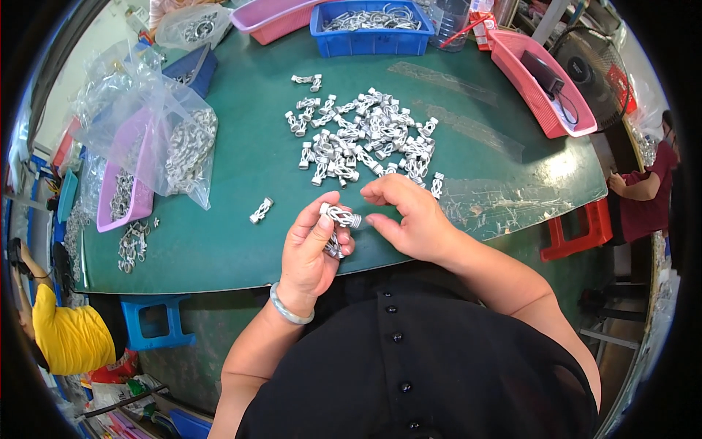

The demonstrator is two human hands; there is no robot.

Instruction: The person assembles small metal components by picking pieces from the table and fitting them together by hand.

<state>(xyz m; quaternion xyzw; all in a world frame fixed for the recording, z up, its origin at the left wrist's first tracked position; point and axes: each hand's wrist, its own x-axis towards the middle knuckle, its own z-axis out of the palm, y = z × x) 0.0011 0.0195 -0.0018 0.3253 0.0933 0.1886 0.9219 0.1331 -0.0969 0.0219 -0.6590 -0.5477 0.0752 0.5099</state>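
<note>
Fingers of your left hand point(308, 252) grip a silver fitting point(341, 216), on your side of the loose pile point(373, 135). Fitting's long axis runs crosswise, ribbed end facing your right hand point(418, 227), which sits just beside, thumb and forefinger parted, nothing gripped.

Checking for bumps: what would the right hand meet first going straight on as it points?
The right hand would likely meet the silvery, twisted, metal-looking piece in the left hand; depth is unclear.
</note>
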